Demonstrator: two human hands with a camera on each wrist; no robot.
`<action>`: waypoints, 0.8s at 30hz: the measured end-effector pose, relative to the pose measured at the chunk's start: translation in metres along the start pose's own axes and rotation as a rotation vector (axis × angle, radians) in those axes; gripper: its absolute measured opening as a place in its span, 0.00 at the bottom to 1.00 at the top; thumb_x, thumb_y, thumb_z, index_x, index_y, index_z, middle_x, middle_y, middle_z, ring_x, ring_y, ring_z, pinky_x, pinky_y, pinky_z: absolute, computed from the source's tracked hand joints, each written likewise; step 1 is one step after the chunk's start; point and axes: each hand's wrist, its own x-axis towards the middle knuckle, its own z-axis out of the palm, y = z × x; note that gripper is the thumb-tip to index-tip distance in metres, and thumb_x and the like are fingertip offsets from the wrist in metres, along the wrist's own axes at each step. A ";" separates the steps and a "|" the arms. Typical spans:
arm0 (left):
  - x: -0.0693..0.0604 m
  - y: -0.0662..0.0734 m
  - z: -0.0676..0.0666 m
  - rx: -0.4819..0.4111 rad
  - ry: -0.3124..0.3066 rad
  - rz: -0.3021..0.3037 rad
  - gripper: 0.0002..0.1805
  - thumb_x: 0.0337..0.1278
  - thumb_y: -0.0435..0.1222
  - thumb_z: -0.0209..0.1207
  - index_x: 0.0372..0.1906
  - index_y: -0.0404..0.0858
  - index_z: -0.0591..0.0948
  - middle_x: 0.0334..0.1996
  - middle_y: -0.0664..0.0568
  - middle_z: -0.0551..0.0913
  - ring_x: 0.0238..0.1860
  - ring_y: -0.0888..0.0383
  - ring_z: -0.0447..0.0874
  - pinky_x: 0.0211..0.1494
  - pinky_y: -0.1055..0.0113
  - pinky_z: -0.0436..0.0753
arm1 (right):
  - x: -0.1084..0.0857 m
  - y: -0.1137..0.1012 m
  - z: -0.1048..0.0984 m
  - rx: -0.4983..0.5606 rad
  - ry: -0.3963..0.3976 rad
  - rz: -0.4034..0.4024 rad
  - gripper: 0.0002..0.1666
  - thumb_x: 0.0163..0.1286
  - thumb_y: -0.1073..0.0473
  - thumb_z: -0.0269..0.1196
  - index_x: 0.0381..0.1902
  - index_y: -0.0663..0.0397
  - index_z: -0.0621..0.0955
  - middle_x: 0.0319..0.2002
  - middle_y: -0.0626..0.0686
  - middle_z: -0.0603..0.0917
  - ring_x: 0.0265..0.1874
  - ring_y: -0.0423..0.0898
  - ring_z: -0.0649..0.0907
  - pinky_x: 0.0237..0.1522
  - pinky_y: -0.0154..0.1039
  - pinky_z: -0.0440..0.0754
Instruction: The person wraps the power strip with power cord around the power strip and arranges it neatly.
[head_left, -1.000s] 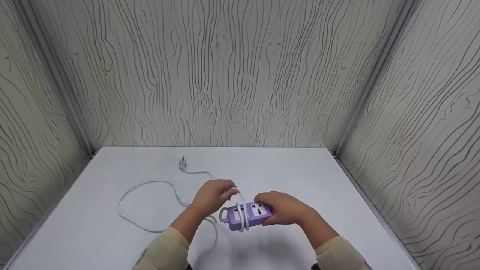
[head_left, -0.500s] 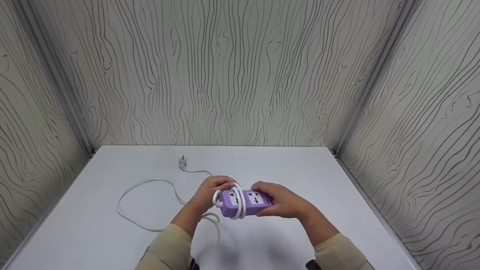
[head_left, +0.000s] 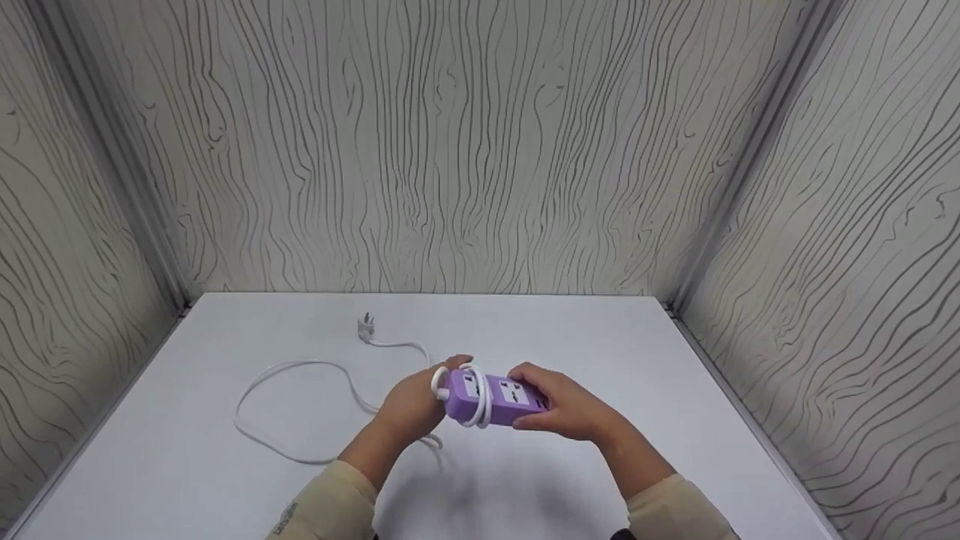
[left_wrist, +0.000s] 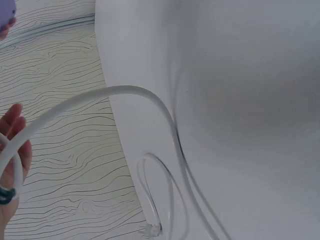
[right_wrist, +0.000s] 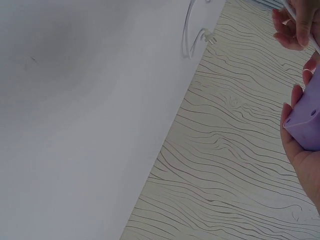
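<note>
My right hand (head_left: pixel 574 409) grips the right end of a purple power strip (head_left: pixel 504 412), held above the table with its white sockets facing up toward the head camera. White cord (head_left: pixel 486 397) is wound around the strip's left half. My left hand (head_left: pixel 411 405) is at the far side of the strip's left end, its fingertips partly hidden there. In the right wrist view, the left hand (right_wrist: pixel 303 22) pinches the cord between thumb and fingers, and the right hand (right_wrist: pixel 300 155) cups the strip (right_wrist: pixel 305 122). From the left hand (left_wrist: pixel 25 155), the cord (left_wrist: pixel 125 90) arcs down to the table.
The cord's free length lies in a wide loop (head_left: pixel 300 361) on the left of the white table (head_left: pixel 600 337). Its plug (head_left: pixel 366 328) rests near the back edge. Wood-patterned panels (head_left: pixel 420 150) stand at the back and both sides.
The left hand has gone from above the strip's near face over to its far side, carrying the cord. The strip has risen slightly and turned in the right hand's grip.
</note>
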 end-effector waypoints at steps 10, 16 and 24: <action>-0.009 -0.028 0.016 0.399 0.165 0.189 0.16 0.51 0.54 0.55 0.35 0.46 0.79 0.21 0.56 0.78 0.21 0.57 0.74 0.23 0.62 0.74 | -0.001 -0.028 -0.004 0.079 -0.018 -0.089 0.28 0.55 0.58 0.66 0.53 0.53 0.70 0.46 0.50 0.76 0.44 0.44 0.74 0.44 0.36 0.74; -0.015 -0.028 0.022 0.141 0.257 0.025 0.12 0.50 0.46 0.60 0.27 0.42 0.76 0.19 0.56 0.73 0.21 0.60 0.71 0.25 0.64 0.74 | -0.002 -0.044 -0.004 0.134 -0.001 -0.113 0.25 0.56 0.60 0.64 0.51 0.56 0.70 0.44 0.52 0.75 0.42 0.43 0.74 0.42 0.36 0.75; -0.015 -0.016 0.034 -0.889 0.149 -0.171 0.07 0.60 0.33 0.53 0.37 0.34 0.79 0.25 0.53 0.79 0.27 0.62 0.78 0.33 0.70 0.79 | -0.001 -0.048 -0.004 0.180 0.051 -0.065 0.25 0.58 0.61 0.62 0.53 0.57 0.68 0.46 0.52 0.74 0.44 0.47 0.73 0.43 0.38 0.75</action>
